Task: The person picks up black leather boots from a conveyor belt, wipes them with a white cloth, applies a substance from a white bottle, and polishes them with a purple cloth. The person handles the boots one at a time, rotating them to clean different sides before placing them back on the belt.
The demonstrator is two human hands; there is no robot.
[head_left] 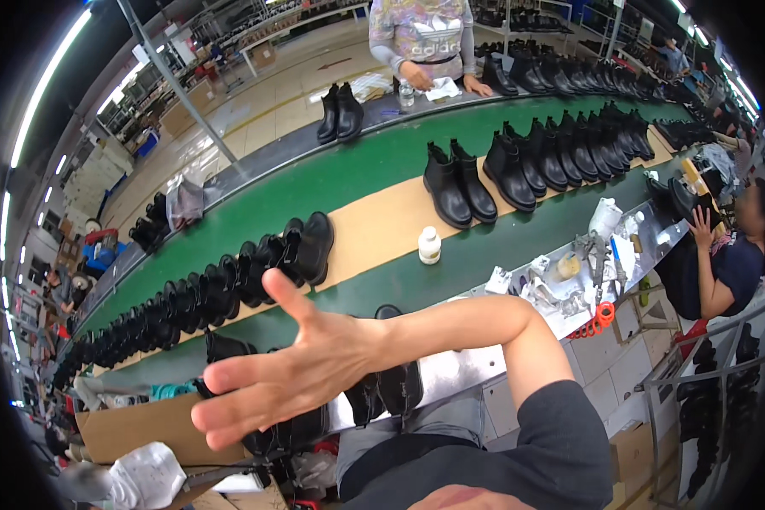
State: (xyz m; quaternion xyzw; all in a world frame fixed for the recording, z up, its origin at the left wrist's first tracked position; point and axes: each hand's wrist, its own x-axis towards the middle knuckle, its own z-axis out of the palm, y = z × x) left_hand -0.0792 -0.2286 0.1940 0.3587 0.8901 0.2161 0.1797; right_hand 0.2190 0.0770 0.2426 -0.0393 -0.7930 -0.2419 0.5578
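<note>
Reaching across the picture from the lower right, the right hand is spread flat, with its fingers stretched apart and pointing to the left and the thumb up; its grip is wide and it holds nothing. Just behind it, black boots stand at the near edge of the metal bench, partly hidden by the palm and wrist; I cannot tell if the hand touches them. The left hand shows only as a small piece of skin at the bottom edge, so its grip I cannot tell.

Beyond the bench runs the green conveyor belt, curving from left to right. A long row of black boots fills its near left part, and a pair of boots stands on the tan strip in the middle. A small white bottle stands alone between them, with free belt around it. An open cardboard box is at the lower left, close under the fingers.

At the far edge of the belt another person's hands rest on a white cloth. At the right a seated person raises a hand near the crowded bench end.
</note>
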